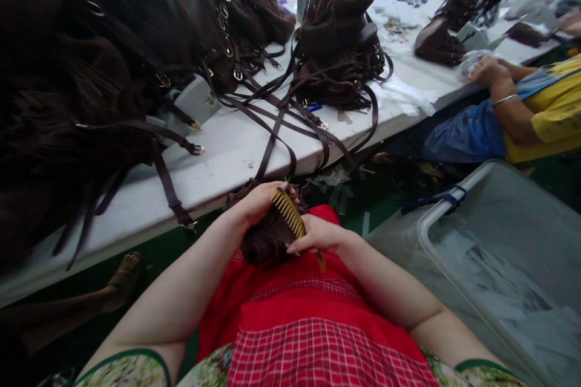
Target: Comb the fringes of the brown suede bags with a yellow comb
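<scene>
A dark brown fringed bag (267,236) rests on my lap against the red apron. My left hand (261,201) grips the upper part of this bag, with its fingers partly hidden behind a comb. The yellow-brown wide-toothed comb (288,213) is in my right hand (318,233), pinched between thumb and fingers. Its teeth point down and left over the bag, and its handle end sticks out below my hand. Fringe strands lie under and around both hands.
A white table (218,160) runs in front of me. Brown bags (336,24) and a large pile of bags (91,72) stand on it, straps trailing over the edge. At right are a grey bin (431,224) with scraps and a co-worker in a yellow shirt (558,103).
</scene>
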`<action>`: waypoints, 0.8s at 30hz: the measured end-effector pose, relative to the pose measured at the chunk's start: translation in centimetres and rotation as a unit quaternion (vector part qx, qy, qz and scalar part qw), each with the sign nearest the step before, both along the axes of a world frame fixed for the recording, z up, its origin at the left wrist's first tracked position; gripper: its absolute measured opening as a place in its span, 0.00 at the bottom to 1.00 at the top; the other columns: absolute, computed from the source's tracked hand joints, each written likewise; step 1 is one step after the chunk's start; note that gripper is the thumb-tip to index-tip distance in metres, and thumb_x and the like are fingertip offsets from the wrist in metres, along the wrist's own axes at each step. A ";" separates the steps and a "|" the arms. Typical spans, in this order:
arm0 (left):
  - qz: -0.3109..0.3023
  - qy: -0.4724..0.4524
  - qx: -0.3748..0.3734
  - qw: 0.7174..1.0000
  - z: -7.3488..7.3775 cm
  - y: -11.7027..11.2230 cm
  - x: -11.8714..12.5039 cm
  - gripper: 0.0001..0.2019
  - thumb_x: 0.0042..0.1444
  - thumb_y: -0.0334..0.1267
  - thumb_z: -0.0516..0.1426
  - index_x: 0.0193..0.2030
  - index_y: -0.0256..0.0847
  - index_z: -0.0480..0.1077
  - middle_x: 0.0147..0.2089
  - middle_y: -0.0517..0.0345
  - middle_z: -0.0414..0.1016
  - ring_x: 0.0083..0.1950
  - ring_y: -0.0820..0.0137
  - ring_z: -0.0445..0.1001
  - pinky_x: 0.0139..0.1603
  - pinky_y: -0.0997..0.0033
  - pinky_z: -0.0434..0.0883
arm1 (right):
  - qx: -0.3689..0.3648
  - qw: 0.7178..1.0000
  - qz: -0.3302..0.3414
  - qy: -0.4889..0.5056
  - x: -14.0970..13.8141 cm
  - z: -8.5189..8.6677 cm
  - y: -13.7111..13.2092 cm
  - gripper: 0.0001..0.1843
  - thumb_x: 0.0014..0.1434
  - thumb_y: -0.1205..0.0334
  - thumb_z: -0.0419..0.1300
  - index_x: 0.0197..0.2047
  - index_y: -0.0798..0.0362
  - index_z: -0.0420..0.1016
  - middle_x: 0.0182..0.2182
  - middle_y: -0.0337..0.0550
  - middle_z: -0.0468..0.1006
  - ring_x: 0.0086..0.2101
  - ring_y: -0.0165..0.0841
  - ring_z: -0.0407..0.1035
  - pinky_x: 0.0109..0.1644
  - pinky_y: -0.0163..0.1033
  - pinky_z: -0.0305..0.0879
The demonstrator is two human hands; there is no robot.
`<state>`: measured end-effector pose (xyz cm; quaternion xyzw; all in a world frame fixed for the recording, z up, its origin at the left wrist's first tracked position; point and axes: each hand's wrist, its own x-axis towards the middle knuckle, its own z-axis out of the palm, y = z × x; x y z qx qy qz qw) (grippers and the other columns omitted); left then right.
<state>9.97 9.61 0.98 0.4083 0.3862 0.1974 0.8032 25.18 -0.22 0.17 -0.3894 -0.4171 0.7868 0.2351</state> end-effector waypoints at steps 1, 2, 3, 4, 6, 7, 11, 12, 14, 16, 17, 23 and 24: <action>-0.030 0.028 0.035 0.999 0.5 -0.1 -0.1 0.12 0.51 0.43 0.60 0.36 0.36 0.74 0.38 0.51 0.79 0.39 0.64 0.76 0.46 0.64 0.71 | -0.018 0.999 -0.018 0.028 0.9 0.4 0.1 0.14 0.43 0.61 0.68 0.28 0.58 0.68 0.18 0.33 0.70 0.13 0.19 0.55 0.13 0.26 0.45; -0.068 0.058 0.080 0.993 1.0 -0.3 -0.2 0.12 0.50 0.42 0.59 0.38 0.38 0.75 0.42 0.52 0.79 0.44 0.63 0.76 0.49 0.63 0.70 | -0.031 0.998 -0.037 0.041 1.7 0.7 0.2 0.14 0.42 0.61 0.69 0.27 0.59 0.68 0.18 0.33 0.70 0.13 0.18 0.54 0.12 0.26 0.43; -0.115 0.087 0.133 0.981 1.6 -0.4 -0.3 0.13 0.49 0.40 0.59 0.41 0.40 0.75 0.47 0.53 0.78 0.48 0.62 0.74 0.53 0.63 0.68 | -0.040 0.997 -0.049 0.042 2.5 1.0 0.4 0.14 0.42 0.62 0.69 0.26 0.59 0.68 0.18 0.33 0.70 0.12 0.18 0.52 0.12 0.25 0.42; -0.170 0.114 0.189 0.960 2.2 -0.5 -0.3 0.15 0.48 0.39 0.58 0.44 0.42 0.75 0.50 0.55 0.77 0.52 0.61 0.73 0.55 0.63 0.66 | -0.046 0.997 -0.049 0.037 3.3 1.2 0.5 0.14 0.41 0.63 0.68 0.26 0.59 0.68 0.17 0.33 0.70 0.12 0.17 0.52 0.12 0.25 0.41; -0.290 0.159 0.302 0.894 3.3 -0.9 0.0 0.20 0.45 0.39 0.60 0.47 0.42 0.73 0.53 0.53 0.75 0.53 0.58 0.72 0.56 0.62 0.66 | -0.054 0.998 -0.037 0.024 4.4 1.4 0.8 0.13 0.40 0.65 0.68 0.25 0.59 0.68 0.16 0.33 0.70 0.11 0.17 0.51 0.11 0.24 0.41; -0.341 0.181 0.357 0.851 3.6 -1.3 0.3 0.22 0.43 0.40 0.61 0.48 0.40 0.73 0.52 0.50 0.75 0.52 0.56 0.72 0.55 0.61 0.66 | -0.059 0.998 -0.032 0.018 4.9 1.4 0.9 0.12 0.40 0.65 0.68 0.25 0.59 0.68 0.16 0.33 0.70 0.11 0.17 0.51 0.11 0.24 0.41; -0.367 0.274 0.531 0.712 3.3 -3.1 1.9 0.10 0.50 0.37 0.55 0.38 0.35 0.72 0.42 0.41 0.77 0.46 0.53 0.73 0.52 0.55 0.66 | -0.085 0.996 -0.030 0.011 6.2 1.1 1.2 0.12 0.39 0.65 0.67 0.23 0.59 0.67 0.15 0.32 0.69 0.11 0.16 0.49 0.11 0.25 0.39; -0.348 0.284 0.539 0.713 3.0 -3.3 2.2 0.09 0.51 0.33 0.52 0.36 0.36 0.72 0.40 0.42 0.77 0.45 0.53 0.73 0.51 0.55 0.65 | -0.088 0.995 -0.036 0.011 6.6 1.0 1.3 0.13 0.40 0.64 0.67 0.23 0.59 0.66 0.15 0.32 0.69 0.11 0.16 0.48 0.12 0.25 0.39; -0.312 0.275 0.491 0.765 2.2 -3.1 2.3 0.09 0.51 0.31 0.50 0.32 0.37 0.72 0.36 0.45 0.77 0.41 0.57 0.73 0.48 0.58 0.66 | -0.075 0.994 -0.079 0.001 7.5 0.8 1.6 0.14 0.42 0.61 0.68 0.27 0.59 0.67 0.18 0.33 0.70 0.12 0.16 0.46 0.13 0.26 0.38; -0.262 0.241 0.353 0.865 1.5 -2.3 1.9 0.08 0.51 0.33 0.50 0.29 0.38 0.71 0.32 0.51 0.76 0.36 0.61 0.73 0.42 0.63 0.68 | -0.022 0.981 -0.184 -0.053 8.3 0.9 1.8 0.18 0.43 0.58 0.68 0.34 0.58 0.68 0.22 0.35 0.73 0.13 0.17 0.47 0.14 0.27 0.40; -0.232 0.224 0.276 0.905 1.2 -1.8 1.6 0.08 0.51 0.35 0.51 0.28 0.39 0.71 0.30 0.54 0.75 0.33 0.63 0.72 0.38 0.65 0.68 | 0.021 0.963 -0.246 -0.105 8.6 1.0 1.9 0.22 0.43 0.57 0.69 0.38 0.57 0.68 0.26 0.36 0.74 0.14 0.18 0.50 0.15 0.27 0.45; -0.129 0.176 0.029 0.975 1.3 -0.8 0.1 0.09 0.45 0.40 0.55 0.26 0.36 0.71 0.25 0.57 0.73 0.27 0.69 0.69 0.32 0.69 0.67 | 0.292 0.823 -0.284 -0.396 5.1 2.1 -0.2 0.14 0.62 0.54 0.53 0.46 0.54 0.66 0.40 0.46 0.75 0.38 0.33 0.70 0.41 0.37 0.65; -0.127 0.168 0.021 0.977 1.5 -1.0 0.0 0.09 0.44 0.40 0.56 0.26 0.36 0.71 0.26 0.57 0.74 0.27 0.69 0.70 0.34 0.69 0.67 | 0.324 0.814 -0.243 -0.416 3.9 2.1 -0.8 0.13 0.66 0.57 0.47 0.47 0.53 0.66 0.40 0.46 0.75 0.39 0.34 0.70 0.43 0.37 0.65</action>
